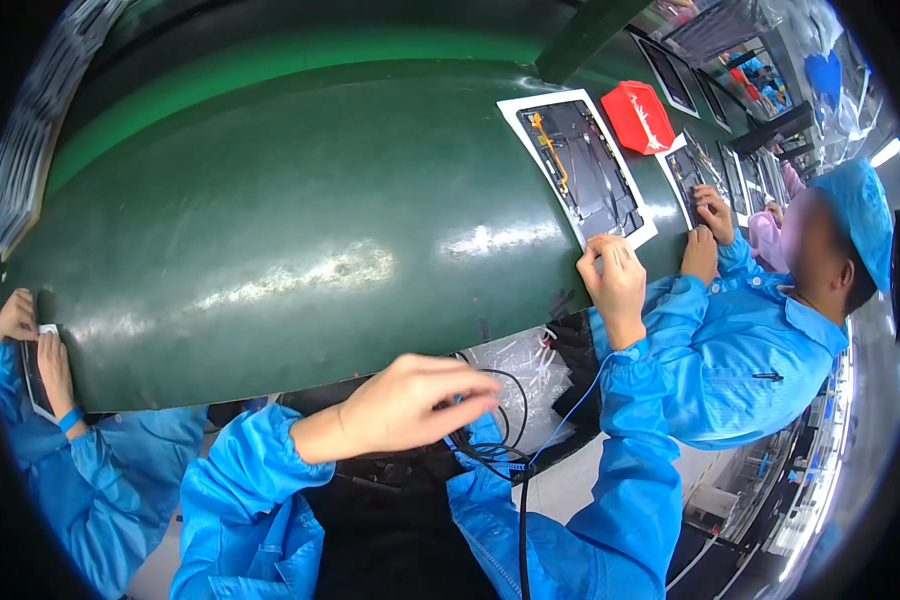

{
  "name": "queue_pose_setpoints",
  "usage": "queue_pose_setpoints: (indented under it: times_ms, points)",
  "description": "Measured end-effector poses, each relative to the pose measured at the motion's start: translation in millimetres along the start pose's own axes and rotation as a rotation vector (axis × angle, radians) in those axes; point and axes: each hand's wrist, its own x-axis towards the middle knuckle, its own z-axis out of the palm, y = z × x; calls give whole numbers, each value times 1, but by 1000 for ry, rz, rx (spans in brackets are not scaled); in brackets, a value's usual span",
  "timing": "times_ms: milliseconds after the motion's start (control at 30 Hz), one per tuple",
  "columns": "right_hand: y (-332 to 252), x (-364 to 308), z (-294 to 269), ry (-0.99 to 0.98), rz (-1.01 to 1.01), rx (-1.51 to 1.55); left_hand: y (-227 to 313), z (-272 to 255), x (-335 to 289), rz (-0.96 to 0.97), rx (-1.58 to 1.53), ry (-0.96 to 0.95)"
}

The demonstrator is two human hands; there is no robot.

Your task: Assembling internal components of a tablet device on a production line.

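A dark tablet-like device panel (582, 165), with an orange flex cable and thin wires across it, lies on a white backing sheet (648, 236) on the right part of the green table. My right hand (615, 285) is at the sheet's near edge, fingers bent and pinched at that edge. Its fingertips partly cover the near corner. In front of the table edge, above my lap, my left hand (410, 405) hangs in the air. Its fingers point right, the thumb stands apart, and nothing shows in them.
A red bin (638, 117) of white strips stands beyond the panel. On the right, a co-worker (760, 330) handles another panel (688, 170); more lie farther along. Another person's hands (50, 365) hold a device at far left. Black cables (510, 455) hang before me.
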Motion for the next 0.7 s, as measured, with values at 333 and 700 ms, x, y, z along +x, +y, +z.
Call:
queue_pose_setpoints:
  times_ms: [333,700]
  points:
    - [-125,5,-11,31,-136,491,-21,3,-21,-532,-504,87]
    - [-253,11,-43,-377,-303,1060,-8,-3,-146,-605,-437,484]
